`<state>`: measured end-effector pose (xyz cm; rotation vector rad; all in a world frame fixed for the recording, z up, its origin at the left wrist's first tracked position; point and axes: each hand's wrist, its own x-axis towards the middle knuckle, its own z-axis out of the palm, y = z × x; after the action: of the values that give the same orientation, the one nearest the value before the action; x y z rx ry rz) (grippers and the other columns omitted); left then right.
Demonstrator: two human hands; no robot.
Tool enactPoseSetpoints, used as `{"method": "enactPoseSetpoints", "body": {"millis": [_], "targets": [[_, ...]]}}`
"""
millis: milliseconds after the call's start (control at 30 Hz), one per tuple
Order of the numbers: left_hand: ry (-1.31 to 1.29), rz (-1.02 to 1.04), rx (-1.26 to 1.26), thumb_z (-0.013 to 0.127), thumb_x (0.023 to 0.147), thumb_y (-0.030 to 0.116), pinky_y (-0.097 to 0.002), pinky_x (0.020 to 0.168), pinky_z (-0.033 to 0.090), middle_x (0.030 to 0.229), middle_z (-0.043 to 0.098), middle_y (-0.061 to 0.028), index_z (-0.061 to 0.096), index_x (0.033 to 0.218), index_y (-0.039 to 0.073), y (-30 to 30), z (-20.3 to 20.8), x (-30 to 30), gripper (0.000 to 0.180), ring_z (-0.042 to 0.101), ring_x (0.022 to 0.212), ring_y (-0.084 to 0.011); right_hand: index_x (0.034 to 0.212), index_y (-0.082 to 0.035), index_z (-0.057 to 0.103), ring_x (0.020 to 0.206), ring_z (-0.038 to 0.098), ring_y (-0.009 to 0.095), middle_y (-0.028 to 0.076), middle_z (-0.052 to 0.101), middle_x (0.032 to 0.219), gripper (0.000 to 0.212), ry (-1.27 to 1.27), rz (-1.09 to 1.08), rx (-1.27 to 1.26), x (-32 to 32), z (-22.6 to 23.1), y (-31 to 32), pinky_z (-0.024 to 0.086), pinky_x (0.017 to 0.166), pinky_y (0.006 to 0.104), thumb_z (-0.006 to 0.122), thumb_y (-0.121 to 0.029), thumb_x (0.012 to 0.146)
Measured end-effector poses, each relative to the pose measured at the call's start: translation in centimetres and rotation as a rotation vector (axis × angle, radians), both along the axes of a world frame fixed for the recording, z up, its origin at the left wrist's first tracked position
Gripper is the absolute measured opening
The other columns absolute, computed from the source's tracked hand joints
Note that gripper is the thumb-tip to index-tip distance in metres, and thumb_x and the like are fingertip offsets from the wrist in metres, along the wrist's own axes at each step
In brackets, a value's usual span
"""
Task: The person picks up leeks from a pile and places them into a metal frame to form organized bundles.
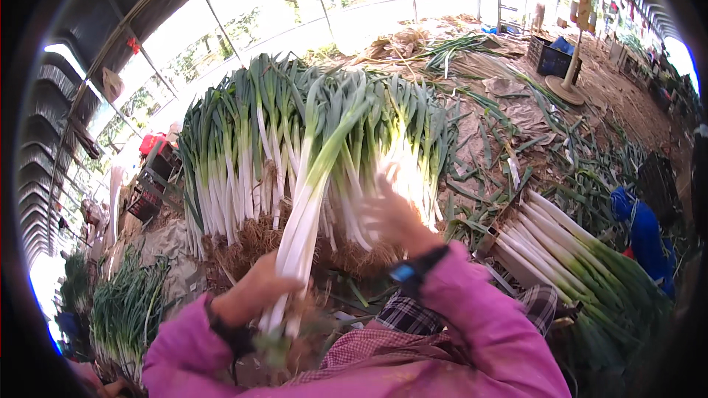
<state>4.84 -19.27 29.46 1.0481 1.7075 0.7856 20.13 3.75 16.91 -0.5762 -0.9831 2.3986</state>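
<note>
Head view of leek handling inside a plastic-film greenhouse. The left hand (254, 291), emerging from a magenta sleeve, is closed around the lower white shafts of a small bunch of leeks (313, 199), holding it upright at centre frame; the stalks are smooth, cylindrical and glossy white below, flaring into flat, strap-like green leaves above, with a tuft of fibrous, soil-clotted roots below the fist. The exact number of stalks in the bunch cannot be told; at least three shafts show. The right hand (394, 214), wearing a dark wristband with a blue face, is blurred and overexposed against the upper stalks of the bunch; whether its fingers are closed cannot be told. Behind the bunch stands a large stack of leeks (243, 155), dozens strong, roots down and matted brown. To the right lies a trimmed pile of leeks (568, 254), about eight long white shafts lying parallel on a slant. Stripped leaves (516, 140) litter the earthen floor in limp green ribbons. One dark plastic crate (552, 57) sits at upper right, beside one pedestal stand (568, 85) with a round base.
</note>
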Motion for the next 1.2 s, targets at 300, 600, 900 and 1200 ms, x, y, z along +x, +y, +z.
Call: {"method": "enactPoseSetpoints", "body": {"millis": [300, 600, 900, 1200], "targets": [[0.213, -0.141, -0.216, 0.074, 0.072, 0.019, -0.0326, 0.083, 0.051, 0.098, 0.064, -0.0083, 0.038, 0.133, -0.001, -13.7, 5.8, 9.2, 0.073, 0.064, 0.088, -0.0186, 0.129, -0.009, 0.046, 0.099, 0.056, 0.033, 0.014, 0.057, 0.11, 0.093, 0.391, -0.235, -0.416, -4.3, 0.1, -4.1, 0.046, 0.089, 0.0485, 0.056, -0.08, 0.07], [0.547, -0.445, 0.036, 0.065, 0.078, 0.017, -0.0366, 0.08, 0.051, 0.106, 0.062, -0.0189, 0.034, 0.139, 0.002, -11.3, 8.4, 13.2, 0.07, 0.064, 0.09, -0.0279, 0.133, -0.007, 0.045, 0.108, 0.056, 0.033, 0.014, 0.057, 0.123, 0.077, 1.032, -0.412, 0.107, 12.6, 8.3, 0.6, 0.043, 0.098, 0.0502, 0.046, -0.067, 0.086], [0.888, -0.821, 0.839, 0.061, 0.073, 0.003, -0.0461, 0.068, 0.05, 0.1, 0.063, -0.0214, 0.044, 0.126, 0.004, 18.0, 1.2, 20.6, 0.056, 0.063, 0.084, -0.0406, 0.138, -0.012, 0.044, 0.122, 0.05, 0.034, 0.014, 0.052, 0.133, 0.069, 0.942, -0.781, 0.757, 50.0, 14.2, -1.2, 0.026, 0.11, 0.0592, 0.059, -0.054, 0.085], [0.981, -0.868, 0.942, 0.05, 0.085, 0.013, -0.0499, 0.09, 0.04, 0.1, 0.061, -0.0067, 0.058, 0.111, 0.016, 39.3, -26.7, 37.9, 0.028, 0.057, 0.103, -0.0254, 0.135, -0.007, 0.04, 0.111, 0.052, 0.04, 0.02, 0.044, 0.133, 0.073, 0.036, -1.369, -0.417, 66.6, -8.9, -10.5, 0.045, 0.088, 0.0532, 0.049, -0.062, 0.088]]}}
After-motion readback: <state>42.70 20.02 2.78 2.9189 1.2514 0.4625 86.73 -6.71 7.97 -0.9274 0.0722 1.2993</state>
